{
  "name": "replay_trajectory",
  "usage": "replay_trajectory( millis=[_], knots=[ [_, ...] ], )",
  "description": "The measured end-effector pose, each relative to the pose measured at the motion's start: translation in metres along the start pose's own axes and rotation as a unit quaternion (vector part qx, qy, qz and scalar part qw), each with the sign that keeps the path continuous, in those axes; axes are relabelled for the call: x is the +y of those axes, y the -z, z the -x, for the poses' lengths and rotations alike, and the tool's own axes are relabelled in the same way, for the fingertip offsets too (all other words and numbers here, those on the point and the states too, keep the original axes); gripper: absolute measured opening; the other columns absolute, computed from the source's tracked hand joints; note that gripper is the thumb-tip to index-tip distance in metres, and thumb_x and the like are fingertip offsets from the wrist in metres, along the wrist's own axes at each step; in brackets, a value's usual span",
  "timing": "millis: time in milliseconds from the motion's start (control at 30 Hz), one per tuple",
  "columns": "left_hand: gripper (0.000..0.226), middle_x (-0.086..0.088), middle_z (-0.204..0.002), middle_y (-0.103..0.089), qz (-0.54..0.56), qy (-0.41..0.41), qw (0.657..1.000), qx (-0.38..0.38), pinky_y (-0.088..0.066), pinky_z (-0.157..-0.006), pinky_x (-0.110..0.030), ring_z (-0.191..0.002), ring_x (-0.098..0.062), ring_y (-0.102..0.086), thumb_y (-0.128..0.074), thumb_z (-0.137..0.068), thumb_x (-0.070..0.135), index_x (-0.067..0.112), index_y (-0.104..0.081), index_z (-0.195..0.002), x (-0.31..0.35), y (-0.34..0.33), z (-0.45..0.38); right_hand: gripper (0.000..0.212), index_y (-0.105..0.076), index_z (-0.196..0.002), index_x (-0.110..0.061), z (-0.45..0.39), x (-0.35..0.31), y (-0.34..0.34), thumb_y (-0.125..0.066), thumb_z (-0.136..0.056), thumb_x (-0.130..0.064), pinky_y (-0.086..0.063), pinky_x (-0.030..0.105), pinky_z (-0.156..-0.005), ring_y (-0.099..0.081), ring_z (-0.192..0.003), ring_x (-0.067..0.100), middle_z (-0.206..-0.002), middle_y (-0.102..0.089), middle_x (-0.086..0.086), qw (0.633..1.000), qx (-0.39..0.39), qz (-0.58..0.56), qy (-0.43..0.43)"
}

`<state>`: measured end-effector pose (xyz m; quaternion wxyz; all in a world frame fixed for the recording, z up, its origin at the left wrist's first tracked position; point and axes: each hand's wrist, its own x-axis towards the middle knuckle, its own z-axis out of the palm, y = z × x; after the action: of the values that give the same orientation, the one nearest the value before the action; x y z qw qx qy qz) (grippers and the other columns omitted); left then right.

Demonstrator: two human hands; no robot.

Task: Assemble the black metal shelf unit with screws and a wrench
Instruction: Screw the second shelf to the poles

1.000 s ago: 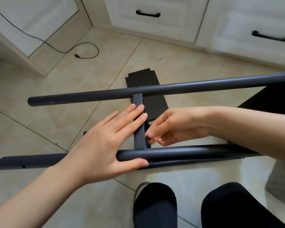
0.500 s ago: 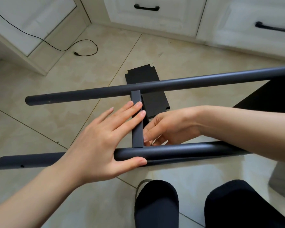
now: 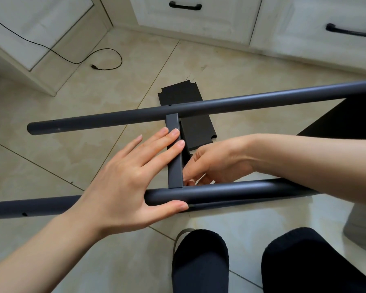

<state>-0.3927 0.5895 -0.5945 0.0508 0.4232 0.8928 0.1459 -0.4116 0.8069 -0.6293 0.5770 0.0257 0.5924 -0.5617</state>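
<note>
The black shelf frame is seen across the middle of the frame: a far tube (image 3: pixel 199 111) and a near tube (image 3: pixel 230 192) run left to right, joined by a short flat crossbar (image 3: pixel 174 166) at centre. The left hand (image 3: pixel 123 187) is laid flat over the near tube, its fingers spread and straight with the tips resting on the crossbar and the thumb stretched along the tube's near side. The right hand (image 3: pixel 218 163) is placed just right of the crossbar, between the two tubes; its fingers are curled down at the joint, but whether anything is pinched in that grip cannot be told. A black flat panel (image 3: pixel 190 115) lies on the tiled floor (image 3: pixel 72 149) beyond the frame. White cabinets (image 3: pixel 194 20) and a black cable (image 3: pixel 106 60) are seen along the top, and two black slippers (image 3: pixel 199 261) at the lower right.
</note>
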Motion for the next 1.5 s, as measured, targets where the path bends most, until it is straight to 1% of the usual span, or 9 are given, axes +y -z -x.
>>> replay_trajectory(
  millis=[333,467,633,700,800,967,1233,1333,1500],
  knots=[
    [0.09,0.002,-0.164,-0.03,0.005,-0.003,1.0,0.001,-0.032,-0.119,-0.052,-0.153,-0.014,-0.022,-0.057,-0.084,0.068,0.017,-0.038,-0.154,0.0003,-0.0002,0.0003,0.025,-0.065,-0.078,-0.007,-0.0023,0.0028,-0.0014,-0.053,-0.099,-0.014,-0.051,0.028,-0.08,-0.06,-0.072,0.015,-0.077,-0.061,0.006,0.999,-0.025,-0.039,-0.001],
    [0.09,0.002,-0.164,-0.03,0.004,-0.002,1.0,0.004,-0.033,-0.119,-0.053,-0.153,-0.014,-0.023,-0.058,-0.083,0.069,0.017,-0.038,-0.154,0.0004,-0.0002,0.0007,0.014,-0.061,-0.091,-0.006,0.0009,0.0012,0.0002,-0.054,-0.098,-0.015,-0.052,0.024,-0.074,-0.057,-0.074,0.014,-0.089,-0.056,0.009,1.0,-0.017,-0.021,0.012],
    [0.089,0.003,-0.164,-0.03,0.001,-0.002,1.0,0.002,-0.032,-0.12,-0.052,-0.153,-0.013,-0.022,-0.057,-0.084,0.069,0.017,-0.038,-0.154,0.0004,-0.0001,0.0003,0.02,-0.063,-0.11,-0.006,0.0036,0.0016,0.0053,-0.059,-0.095,-0.019,-0.049,0.032,-0.082,-0.059,-0.08,0.015,-0.101,-0.058,0.013,1.0,-0.009,-0.006,0.0],
    [0.089,0.003,-0.164,-0.029,0.001,-0.003,1.0,0.002,-0.031,-0.12,-0.051,-0.153,-0.013,-0.022,-0.057,-0.084,0.069,0.017,-0.038,-0.154,0.0003,-0.0001,0.0004,0.016,-0.065,-0.096,-0.004,0.0011,0.0018,0.002,-0.059,-0.096,-0.019,-0.051,0.027,-0.077,-0.059,-0.075,0.015,-0.09,-0.06,0.009,1.0,-0.01,-0.015,-0.005],
    [0.089,0.001,-0.164,-0.031,0.003,-0.005,1.0,0.003,-0.033,-0.119,-0.053,-0.153,-0.015,-0.023,-0.058,-0.083,0.068,0.017,-0.039,-0.154,0.0004,-0.0001,0.0008,0.024,-0.063,-0.076,-0.009,-0.0024,0.0018,-0.0015,-0.056,-0.098,-0.017,-0.054,0.024,-0.072,-0.06,-0.071,0.014,-0.08,-0.058,0.005,0.999,-0.019,-0.03,0.002],
    [0.089,0.002,-0.164,-0.03,-0.002,-0.003,1.0,0.005,-0.032,-0.119,-0.052,-0.153,-0.014,-0.023,-0.056,-0.084,0.069,0.017,-0.039,-0.154,0.0011,-0.0004,0.0007,0.02,-0.067,-0.083,-0.01,0.0059,0.0005,0.0029,-0.058,-0.096,-0.022,-0.05,0.028,-0.074,-0.057,-0.076,0.015,-0.088,-0.057,0.007,1.0,-0.004,-0.007,-0.003],
    [0.088,0.001,-0.163,-0.031,0.002,-0.005,1.0,0.007,-0.033,-0.118,-0.055,-0.153,-0.016,-0.024,-0.057,-0.084,0.069,0.016,-0.04,-0.153,0.0009,-0.0006,0.0015,0.015,-0.063,-0.087,-0.007,-0.0006,0.0006,-0.0016,-0.059,-0.096,-0.019,-0.051,0.026,-0.072,-0.058,-0.07,0.012,-0.078,-0.06,0.003,1.0,0.002,-0.012,0.011],
    [0.088,0.001,-0.164,-0.031,0.001,-0.003,1.0,0.007,-0.033,-0.118,-0.054,-0.153,-0.015,-0.024,-0.056,-0.084,0.069,0.016,-0.04,-0.153,0.001,-0.0008,0.0013,0.016,-0.069,-0.084,-0.01,0.0056,0.001,0.0039,-0.061,-0.094,-0.02,-0.051,0.028,-0.073,-0.06,-0.072,0.012,-0.08,-0.061,0.004,1.0,-0.002,-0.022,0.003],
    [0.088,0.001,-0.163,-0.031,0.001,-0.004,1.0,0.007,-0.033,-0.118,-0.054,-0.153,-0.015,-0.024,-0.057,-0.084,0.068,0.016,-0.04,-0.153,0.0009,-0.0008,0.0015,0.02,-0.066,-0.079,-0.008,-0.0014,0.0014,-0.0018,-0.06,-0.095,-0.018,-0.052,0.022,-0.066,-0.059,-0.066,0.012,-0.076,-0.059,0.004,1.0,0.006,-0.011,-0.001]
  ],
)
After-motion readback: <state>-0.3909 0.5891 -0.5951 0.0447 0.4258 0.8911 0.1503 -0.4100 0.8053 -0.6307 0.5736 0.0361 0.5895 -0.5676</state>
